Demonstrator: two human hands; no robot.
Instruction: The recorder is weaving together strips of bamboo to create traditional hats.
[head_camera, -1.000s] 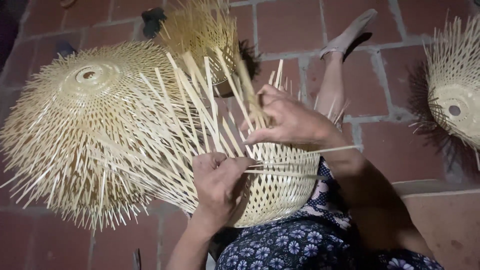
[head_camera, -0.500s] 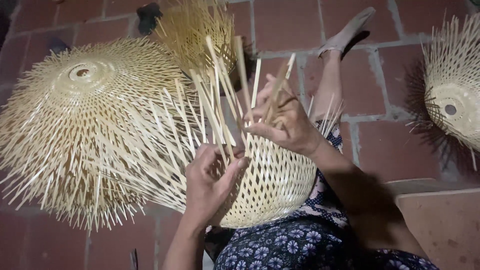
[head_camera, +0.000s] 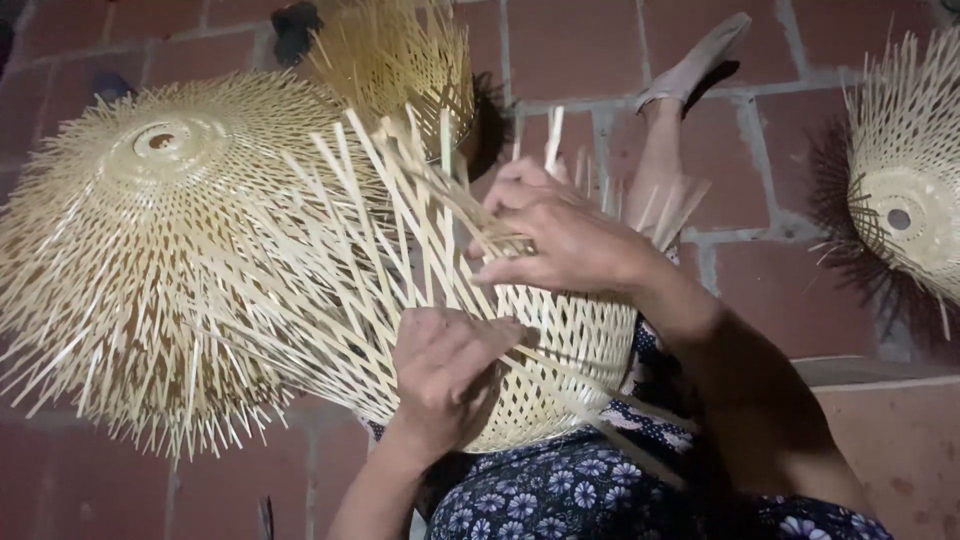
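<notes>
Both hands work the half-woven pale bamboo basket on the lap

Right hand pinches loose upright bamboo strips at the far rim; left hand, fingers pressed together, lies flat on the near woven wall, strips fanning far-left

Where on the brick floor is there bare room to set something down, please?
Bare brick floor lies between the outstretched foot and the woven piece at right. The left is crowded by the big woven dome.
</notes>
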